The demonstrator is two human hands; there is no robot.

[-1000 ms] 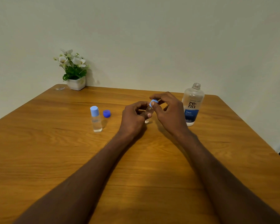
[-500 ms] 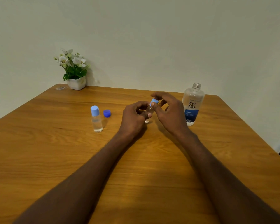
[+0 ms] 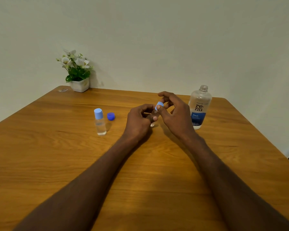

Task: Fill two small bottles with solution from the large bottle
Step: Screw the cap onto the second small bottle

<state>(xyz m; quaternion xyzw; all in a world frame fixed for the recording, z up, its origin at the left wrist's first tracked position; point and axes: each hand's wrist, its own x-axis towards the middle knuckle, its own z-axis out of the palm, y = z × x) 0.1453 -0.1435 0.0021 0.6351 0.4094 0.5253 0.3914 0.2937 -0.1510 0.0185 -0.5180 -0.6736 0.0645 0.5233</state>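
Bottles are shown at a late stage of filling, described from left to right. At the far left corner of the table [image 3: 40, 147] a plant [image 3: 77, 72] in a white pot is seen against the wall, well apart from the work. Nearer the centre, the first small bottle [image 3: 100, 122] stands upright, capped in light blue and holding clear liquid to well above half; it is judged to be filled and closed. Just beside it, to its right, a dark blue cap [image 3: 111, 116] lies on the wood; it is taken to belong to the large bottle.

The second small bottle [image 3: 154, 115] is held tilted just above the table between the two hands. Its body is gripped by the curled fingers of the left hand [image 3: 139, 120]. Its light blue lid [image 3: 159, 105] is pinched between thumb and fingers of the right hand [image 3: 175, 114], the remaining fingers being loosely spread.

Compared with the two earlier views, little has moved: both bottles on the table are unchanged in place, and the same two-handed hold is kept. Only the right fingers are seen slightly rearranged around the lid, which is consistent with a turn being applied. Whether the lid is being tightened or loosened cannot be read directly; with one bottle capped, tightening after filling is the likelier reading.

At the right, the large bottle [image 3: 199, 107] stands upright and uncapped, just beyond the right hand, with little liquid visible in it.
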